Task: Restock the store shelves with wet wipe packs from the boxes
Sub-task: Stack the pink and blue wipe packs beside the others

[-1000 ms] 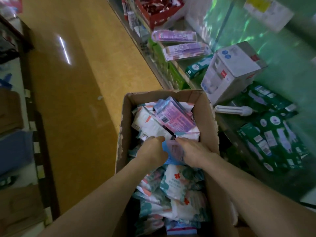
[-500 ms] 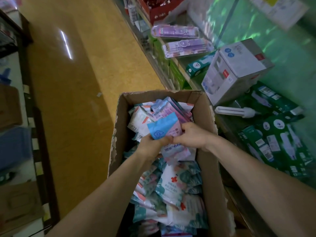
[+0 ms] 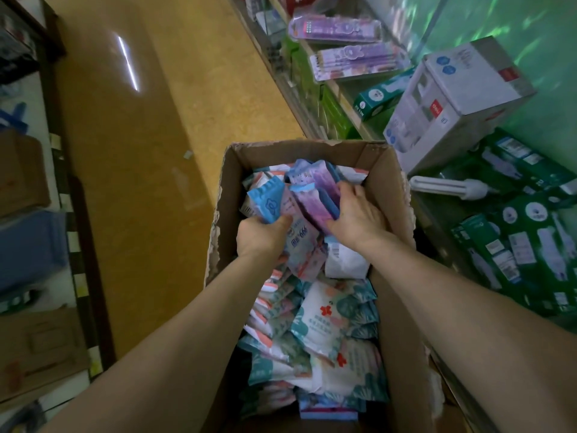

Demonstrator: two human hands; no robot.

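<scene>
An open cardboard box (image 3: 390, 182) stands on the floor, filled with several wet wipe packs. Teal-and-white packs (image 3: 324, 323) lie in its near half. Blue-and-pink packs fill the far half. My left hand (image 3: 262, 235) grips a blue-and-pink pack (image 3: 274, 204) from below, its blue end sticking up. My right hand (image 3: 356, 214) holds a bunch of purple-and-blue packs (image 3: 315, 195) upright right beside it. Both forearms reach down into the box.
The store shelf (image 3: 337, 89) runs along the right with purple pencil packs (image 3: 340, 26), a white box (image 3: 452, 98), green boxes (image 3: 524, 245) and a loose white bulb (image 3: 449, 187). Yellow floor (image 3: 156, 151) lies left of the box. Brown cartons (image 3: 22, 173) sit at far left.
Both hands have moved farther into the box's far end. The left hand lifted a blue-and-pink pack, and the right hand shifted from it to the purple packs beside it.
</scene>
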